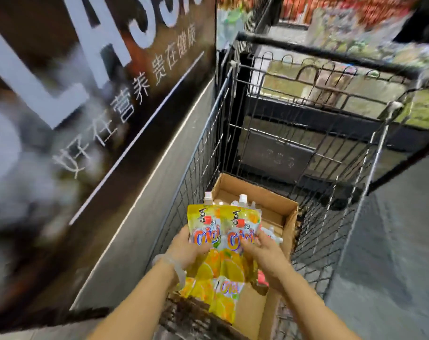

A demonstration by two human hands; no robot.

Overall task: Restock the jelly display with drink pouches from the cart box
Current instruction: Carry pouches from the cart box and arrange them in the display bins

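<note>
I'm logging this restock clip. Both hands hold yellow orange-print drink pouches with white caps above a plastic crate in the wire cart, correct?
One detail is off: the container is not a plastic crate but an open cardboard box. The head view shows the left hand and right hand holding the yellow pouches with white caps above it, inside the wire cart.
</note>
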